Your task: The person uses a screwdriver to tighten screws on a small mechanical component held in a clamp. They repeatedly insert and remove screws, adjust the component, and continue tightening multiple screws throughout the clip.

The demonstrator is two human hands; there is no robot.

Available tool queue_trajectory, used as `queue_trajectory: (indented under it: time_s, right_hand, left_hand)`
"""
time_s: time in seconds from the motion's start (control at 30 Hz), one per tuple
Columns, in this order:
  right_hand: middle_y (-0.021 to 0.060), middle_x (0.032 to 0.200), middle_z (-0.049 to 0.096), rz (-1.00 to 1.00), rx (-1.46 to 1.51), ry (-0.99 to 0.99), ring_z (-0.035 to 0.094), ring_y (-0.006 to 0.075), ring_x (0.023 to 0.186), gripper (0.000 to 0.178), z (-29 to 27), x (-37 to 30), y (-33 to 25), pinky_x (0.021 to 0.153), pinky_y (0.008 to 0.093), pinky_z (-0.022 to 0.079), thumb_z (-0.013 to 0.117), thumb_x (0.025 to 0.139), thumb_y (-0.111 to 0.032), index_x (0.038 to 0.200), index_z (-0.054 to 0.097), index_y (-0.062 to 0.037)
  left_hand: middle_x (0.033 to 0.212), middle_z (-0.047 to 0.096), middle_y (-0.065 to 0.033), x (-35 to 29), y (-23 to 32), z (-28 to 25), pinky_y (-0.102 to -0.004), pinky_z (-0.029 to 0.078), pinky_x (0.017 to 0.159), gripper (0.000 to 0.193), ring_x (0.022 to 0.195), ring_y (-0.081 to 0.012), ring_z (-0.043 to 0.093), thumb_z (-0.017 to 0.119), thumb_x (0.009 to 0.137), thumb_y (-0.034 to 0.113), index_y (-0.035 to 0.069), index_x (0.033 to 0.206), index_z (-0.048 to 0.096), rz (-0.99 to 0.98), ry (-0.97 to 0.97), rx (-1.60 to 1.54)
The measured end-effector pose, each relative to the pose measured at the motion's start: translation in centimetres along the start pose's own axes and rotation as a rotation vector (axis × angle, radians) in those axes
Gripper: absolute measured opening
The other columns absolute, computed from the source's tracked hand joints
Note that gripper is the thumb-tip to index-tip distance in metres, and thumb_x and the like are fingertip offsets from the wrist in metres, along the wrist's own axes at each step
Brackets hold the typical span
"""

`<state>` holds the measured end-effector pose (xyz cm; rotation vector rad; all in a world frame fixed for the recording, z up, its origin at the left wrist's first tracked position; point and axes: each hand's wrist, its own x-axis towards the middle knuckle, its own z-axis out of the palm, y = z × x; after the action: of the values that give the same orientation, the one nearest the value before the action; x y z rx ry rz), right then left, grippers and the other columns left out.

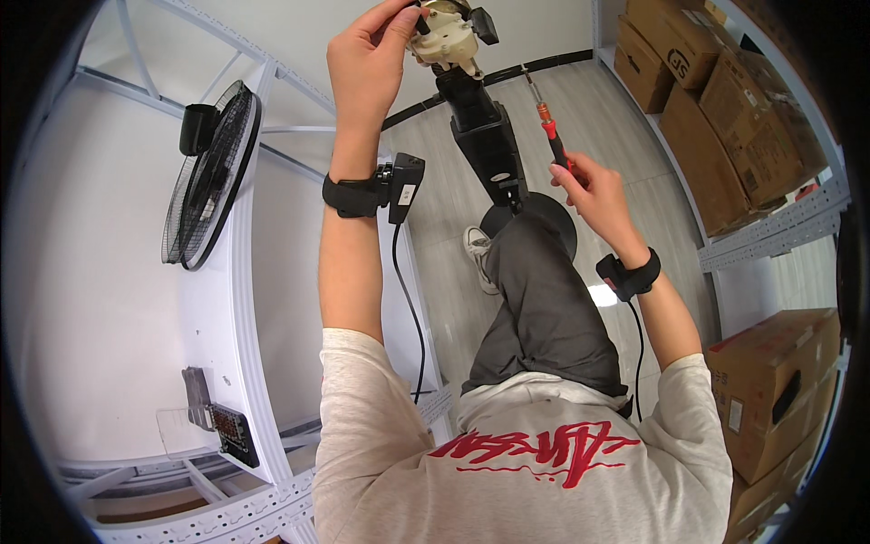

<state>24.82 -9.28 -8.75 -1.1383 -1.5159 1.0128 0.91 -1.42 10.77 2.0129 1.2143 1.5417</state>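
Observation:
In front of me stands a fan on a black column (489, 150), its head stripped down to a pale motor housing (450, 41) at the top edge. My left hand (372, 59) is raised to the housing's left side, thumb and fingers closed on a small black part (422, 23) there. My right hand (591, 189) grips a screwdriver (549, 127) with a red and black handle. Its shaft points up and away, and the tip is apart from the motor. A round black base (555, 222) shows partly behind my leg.
On the white shelf at left lie a fan guard with its black rim (258, 136) and a small dark box of bits (236, 435). Cardboard boxes (698, 145) fill the right rack, with another box (775, 390) lower down. Cables (412, 304) hang from my wrist devices.

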Motion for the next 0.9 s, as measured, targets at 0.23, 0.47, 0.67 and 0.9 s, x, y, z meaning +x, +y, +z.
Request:
queue_trajectory:
  time_s: [0.23,0.47,0.67,0.9]
  right_hand:
    - [0.0075,0.072,0.070,0.006,0.005,-0.009,0.058,0.0102,0.052,0.027,-0.4,0.0,-0.2,0.052,0.0271,0.045,0.069,0.094,-0.024,0.108,0.068,-0.0001]
    - [0.0073,0.072,0.070,0.017,0.003,-0.001,0.058,0.0101,0.053,0.027,-0.7,-0.2,-0.1,0.052,0.0270,0.045,0.069,0.094,-0.024,0.108,0.068,0.0000]
    - [0.0074,0.072,0.070,0.002,-0.020,-0.001,0.059,0.0105,0.054,0.028,-0.6,-0.2,-0.2,0.052,0.0275,0.046,0.069,0.094,-0.024,0.108,0.068,-0.0006]
    - [0.0080,0.072,0.070,0.018,-0.005,-0.005,0.059,0.0112,0.053,0.027,-0.5,-0.2,0.0,0.052,0.0279,0.046,0.069,0.094,-0.024,0.108,0.067,-0.0005]
  left_hand:
    - [0.096,0.073,-0.0057,0.6,0.0,1.7,-0.0223,0.052,0.076,0.025,0.084,-0.0093,0.064,0.067,0.095,0.008,-0.003,0.116,0.071,-0.027,0.041,-0.047]
    - [0.094,0.073,-0.0054,0.5,0.4,2.3,-0.0217,0.052,0.074,0.024,0.081,-0.0085,0.064,0.068,0.093,0.008,-0.003,0.114,0.072,-0.033,0.065,-0.051]
    - [0.094,0.074,-0.0061,0.1,1.0,2.7,-0.0220,0.052,0.075,0.024,0.083,-0.0095,0.065,0.069,0.093,0.008,-0.002,0.115,0.072,-0.006,0.111,0.015]
    - [0.097,0.066,-0.0057,-3.9,-0.6,3.9,-0.0272,0.048,0.072,0.041,0.078,-0.0118,0.057,0.080,0.084,0.015,0.002,0.117,0.060,0.361,0.337,0.305]
